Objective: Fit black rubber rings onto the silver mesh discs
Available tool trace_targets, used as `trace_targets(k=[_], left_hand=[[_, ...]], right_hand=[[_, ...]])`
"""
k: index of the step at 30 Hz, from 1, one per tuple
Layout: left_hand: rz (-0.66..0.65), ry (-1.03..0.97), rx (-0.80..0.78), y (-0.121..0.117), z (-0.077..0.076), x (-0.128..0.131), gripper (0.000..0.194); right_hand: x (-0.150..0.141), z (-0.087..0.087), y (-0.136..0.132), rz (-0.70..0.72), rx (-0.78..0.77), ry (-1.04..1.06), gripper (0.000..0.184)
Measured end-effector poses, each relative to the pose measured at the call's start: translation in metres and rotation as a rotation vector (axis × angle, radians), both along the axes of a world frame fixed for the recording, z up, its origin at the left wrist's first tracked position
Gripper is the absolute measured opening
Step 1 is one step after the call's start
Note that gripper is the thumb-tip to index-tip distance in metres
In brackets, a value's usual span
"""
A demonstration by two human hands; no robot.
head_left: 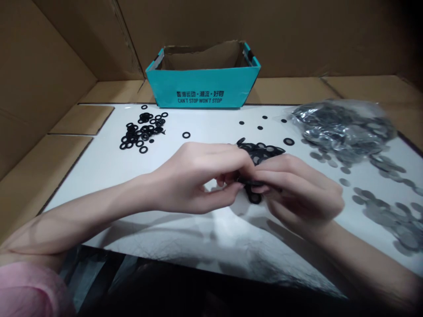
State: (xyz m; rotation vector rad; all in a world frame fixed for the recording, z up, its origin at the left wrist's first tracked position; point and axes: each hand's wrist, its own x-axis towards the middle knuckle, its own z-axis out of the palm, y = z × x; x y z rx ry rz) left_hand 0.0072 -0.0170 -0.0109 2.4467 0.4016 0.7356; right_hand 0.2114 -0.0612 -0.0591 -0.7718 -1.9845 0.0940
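Note:
My left hand (194, 178) and my right hand (297, 191) meet at the middle of a white sheet (105, 163), fingers curled together in a pinch. Between the fingertips both hold a small stack of black ring washers (253, 181). A further black ring (254, 198) hangs just below the fingers. Right behind the hands lies a small pile of black rings (261, 152). A heap of loose black rings (142, 132) lies at the far left of the sheet.
A teal cardboard box (201, 90), open on top, stands at the back centre. A clear plastic bag of grey discs (343, 127) lies at the right, with several loose grey discs (386, 211) spread toward the near right. Brown cardboard walls (49, 66) surround the sheet.

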Motion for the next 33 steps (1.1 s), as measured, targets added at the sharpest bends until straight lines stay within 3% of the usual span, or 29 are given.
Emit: trace_targets(k=[6,11,14,20,24,28,33], left_hand=[[-0.054,-0.020,0.110,0.003,-0.002,-0.001,0.016],[0.052,-0.022,0.393,0.003,-0.006,-0.001,0.019],[0.052,-0.061,0.533,0.002,-0.007,0.000,0.020],[0.058,-0.023,0.485,0.001,-0.005,0.002,0.033],[0.031,-0.059,0.491,-0.001,-0.008,0.003,0.026],[0.019,-0.106,0.363,0.004,-0.010,0.001,0.007],[-0.039,-0.109,0.215,0.012,-0.006,-0.001,0.025]], right_hand=[[0.001,-0.001,0.001,-0.031,0.168,-0.090,0.018],[0.002,-0.001,0.003,-0.106,0.305,-0.129,0.007],[0.003,0.001,0.003,-0.112,0.350,-0.140,0.005],[0.006,-0.002,0.002,-0.097,0.337,-0.166,0.007],[0.004,-0.003,0.001,-0.035,0.311,-0.149,0.011],[-0.003,0.000,-0.002,0.017,0.017,0.062,0.013],[-0.007,-0.006,-0.003,0.118,-0.590,0.411,0.016]])
